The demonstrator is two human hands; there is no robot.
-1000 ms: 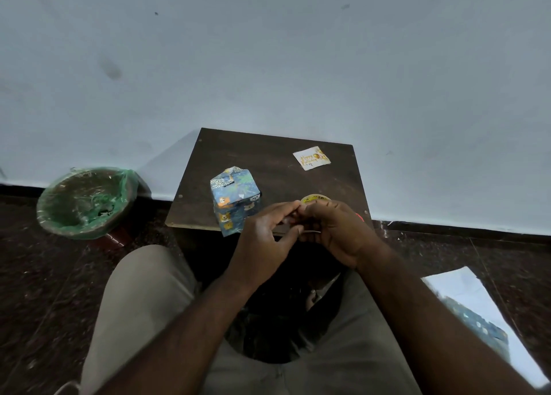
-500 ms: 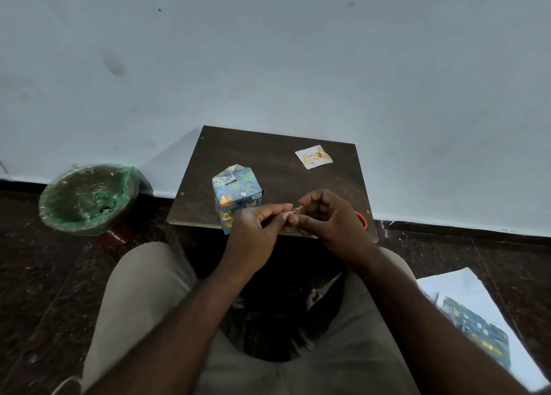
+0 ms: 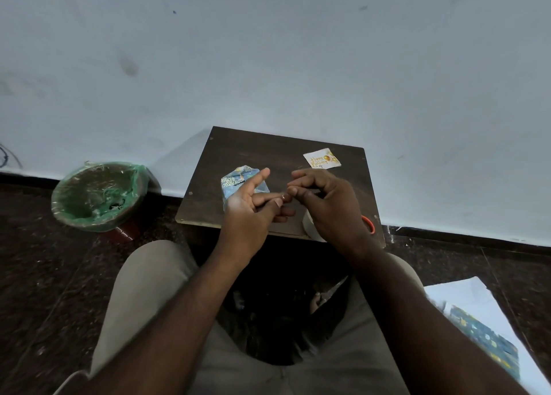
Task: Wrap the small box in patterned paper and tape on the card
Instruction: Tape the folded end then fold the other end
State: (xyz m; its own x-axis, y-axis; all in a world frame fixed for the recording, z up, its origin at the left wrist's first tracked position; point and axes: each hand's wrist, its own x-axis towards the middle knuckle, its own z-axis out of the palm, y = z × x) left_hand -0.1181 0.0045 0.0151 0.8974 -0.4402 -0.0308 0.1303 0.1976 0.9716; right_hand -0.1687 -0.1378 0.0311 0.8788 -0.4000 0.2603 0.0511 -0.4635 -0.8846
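The small box point(image 3: 238, 180), wrapped in blue patterned paper, stands on the left of the dark wooden table point(image 3: 268, 153). The white birthday card point(image 3: 322, 158) lies flat near the table's far right corner. My left hand point(image 3: 247, 210) hovers in front of the box, hiding its lower part, index finger stretched out and the other fingers curled. My right hand point(image 3: 331, 207) is just to its right. The fingertips of both hands meet and pinch a small clear piece of tape point(image 3: 286, 197), barely visible. A whitish tape roll point(image 3: 308, 226) peeks out under my right hand.
A bin with a green liner point(image 3: 98, 195) stands on the floor to the left of the table. A sheet of patterned paper point(image 3: 483, 335) lies on the floor at the right. An orange ring point(image 3: 369, 224) sits at the table's near right edge. My knees flank the table.
Both hands have risen and moved farther over the table. My left index finger has straightened out in front of the box. The yellow-topped tape roll is now hidden under my right hand.
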